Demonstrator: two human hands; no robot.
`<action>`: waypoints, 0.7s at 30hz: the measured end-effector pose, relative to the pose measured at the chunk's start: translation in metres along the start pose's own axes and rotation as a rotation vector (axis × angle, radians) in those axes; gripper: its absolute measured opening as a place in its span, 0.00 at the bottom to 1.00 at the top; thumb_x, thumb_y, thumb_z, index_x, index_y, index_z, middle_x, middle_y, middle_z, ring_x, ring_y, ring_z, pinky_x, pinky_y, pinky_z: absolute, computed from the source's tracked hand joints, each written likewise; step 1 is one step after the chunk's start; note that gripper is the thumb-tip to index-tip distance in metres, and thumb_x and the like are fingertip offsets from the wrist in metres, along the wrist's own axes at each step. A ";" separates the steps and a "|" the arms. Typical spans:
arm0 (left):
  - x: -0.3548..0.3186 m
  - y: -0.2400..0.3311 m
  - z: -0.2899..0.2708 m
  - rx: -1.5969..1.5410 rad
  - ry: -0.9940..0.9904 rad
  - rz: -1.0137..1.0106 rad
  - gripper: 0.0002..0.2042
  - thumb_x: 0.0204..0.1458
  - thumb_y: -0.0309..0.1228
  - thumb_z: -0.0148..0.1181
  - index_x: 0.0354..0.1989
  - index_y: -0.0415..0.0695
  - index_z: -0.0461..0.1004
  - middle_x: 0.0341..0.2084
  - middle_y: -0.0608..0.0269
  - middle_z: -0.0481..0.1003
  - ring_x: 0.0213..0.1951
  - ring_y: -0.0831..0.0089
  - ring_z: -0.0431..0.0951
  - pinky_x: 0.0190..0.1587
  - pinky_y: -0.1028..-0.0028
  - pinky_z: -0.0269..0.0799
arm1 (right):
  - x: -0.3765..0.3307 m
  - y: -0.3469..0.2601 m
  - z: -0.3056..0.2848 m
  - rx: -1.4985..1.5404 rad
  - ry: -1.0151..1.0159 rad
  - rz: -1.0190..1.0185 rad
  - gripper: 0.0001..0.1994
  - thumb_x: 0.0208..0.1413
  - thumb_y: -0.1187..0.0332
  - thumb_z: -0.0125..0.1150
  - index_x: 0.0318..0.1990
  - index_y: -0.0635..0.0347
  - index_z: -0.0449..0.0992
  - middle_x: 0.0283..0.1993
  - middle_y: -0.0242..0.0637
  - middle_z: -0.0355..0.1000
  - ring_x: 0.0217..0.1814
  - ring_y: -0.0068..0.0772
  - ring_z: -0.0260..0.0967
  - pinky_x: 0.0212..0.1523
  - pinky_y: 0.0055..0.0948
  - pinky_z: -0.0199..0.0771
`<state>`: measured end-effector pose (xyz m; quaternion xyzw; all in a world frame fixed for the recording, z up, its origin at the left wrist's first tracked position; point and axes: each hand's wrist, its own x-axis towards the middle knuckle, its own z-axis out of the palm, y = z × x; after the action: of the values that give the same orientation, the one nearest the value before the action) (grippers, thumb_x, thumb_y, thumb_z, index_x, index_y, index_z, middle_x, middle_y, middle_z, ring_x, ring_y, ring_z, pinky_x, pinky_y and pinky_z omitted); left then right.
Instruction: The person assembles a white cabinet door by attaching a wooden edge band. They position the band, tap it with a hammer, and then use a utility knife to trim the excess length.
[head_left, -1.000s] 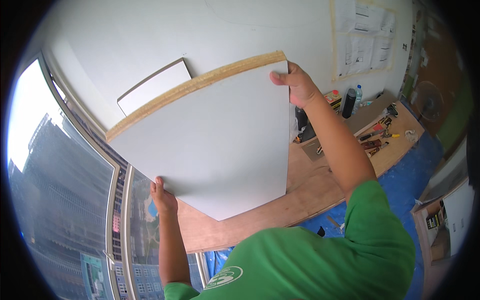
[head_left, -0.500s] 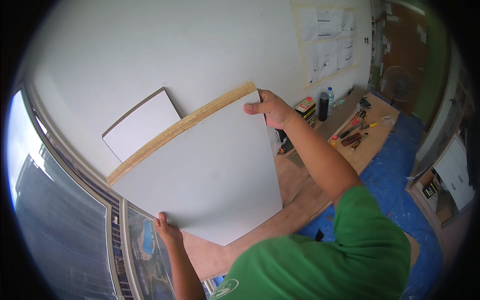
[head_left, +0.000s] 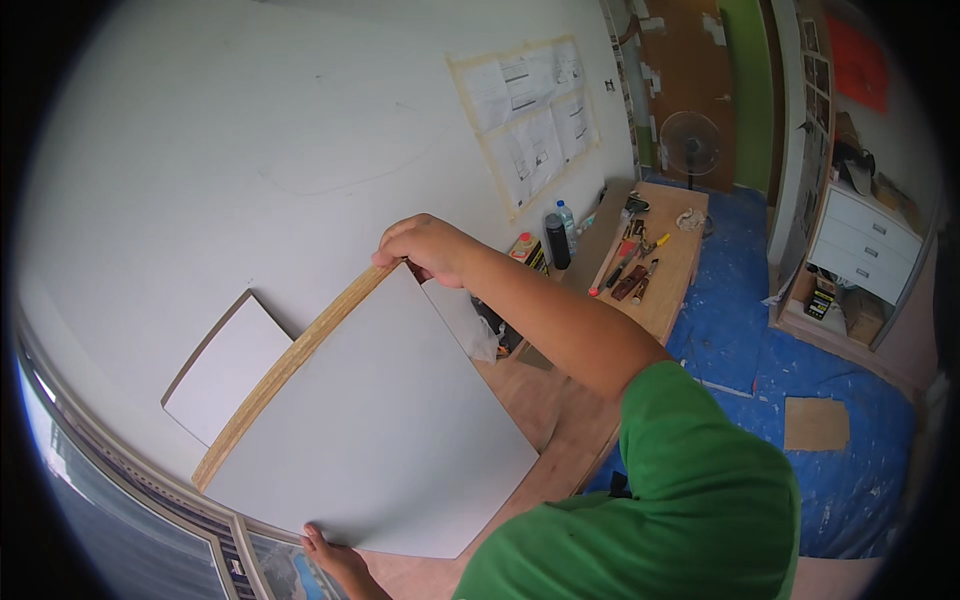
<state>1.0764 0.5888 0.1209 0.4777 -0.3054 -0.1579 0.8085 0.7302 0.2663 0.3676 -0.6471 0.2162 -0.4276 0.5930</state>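
Observation:
A wide white board (head_left: 370, 420) with a raw yellowish-brown long edge stands tilted over the workbench (head_left: 520, 395). My right hand (head_left: 425, 248) grips its upper far corner, with fingers over the raw edge. Lower down, my left hand (head_left: 330, 555) holds the near left edge, the thumb lying on the white face and the other fingers hidden behind it. Behind the board, a smaller white panel (head_left: 225, 360) with a dark edge leans on the wall.
Hand tools (head_left: 630, 280) lie on the bench's far end, near a black bottle (head_left: 557, 242) and a clear bottle (head_left: 567, 222). A standing fan (head_left: 690, 145) is beyond. Blue sheeting (head_left: 730, 350) covers the floor, right of the bench. A window (head_left: 110, 510) borders the left.
The view has swung to the right, so the board sits lower and further left in it. My right hand has shifted from the board's face onto its top corner.

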 end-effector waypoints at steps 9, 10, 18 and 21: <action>0.024 0.037 0.015 0.203 -0.061 0.177 0.31 0.60 0.41 0.61 0.65 0.34 0.60 0.55 0.53 0.70 0.55 0.65 0.70 0.58 0.65 0.65 | -0.013 -0.008 -0.026 0.041 0.211 -0.152 0.10 0.62 0.63 0.59 0.38 0.62 0.77 0.37 0.40 0.79 0.40 0.32 0.78 0.41 0.33 0.79; 0.028 0.044 0.020 0.220 -0.075 0.236 0.31 0.60 0.39 0.62 0.66 0.34 0.59 0.54 0.53 0.70 0.56 0.65 0.70 0.59 0.66 0.65 | -0.024 -0.001 -0.040 0.020 0.254 -0.158 0.11 0.63 0.62 0.57 0.39 0.62 0.77 0.37 0.41 0.79 0.41 0.33 0.79 0.43 0.33 0.79; 0.060 0.085 0.054 0.381 0.157 0.201 0.32 0.56 0.47 0.67 0.57 0.32 0.67 0.50 0.49 0.73 0.52 0.63 0.74 0.53 0.65 0.72 | -0.247 0.251 -0.152 -0.026 -0.093 0.704 0.10 0.64 0.66 0.57 0.33 0.63 0.77 0.30 0.43 0.77 0.31 0.34 0.77 0.32 0.32 0.78; 0.066 0.081 0.058 0.414 0.222 0.176 0.34 0.56 0.48 0.67 0.58 0.30 0.65 0.53 0.46 0.72 0.54 0.59 0.74 0.54 0.62 0.73 | -0.396 0.361 -0.154 -0.888 -0.280 1.342 0.14 0.60 0.58 0.61 0.39 0.63 0.79 0.29 0.41 0.77 0.30 0.35 0.77 0.27 0.35 0.76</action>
<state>1.0865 0.5537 0.2350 0.6191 -0.2811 0.0324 0.7325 0.4733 0.4150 -0.1046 -0.6018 0.6310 0.2287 0.4328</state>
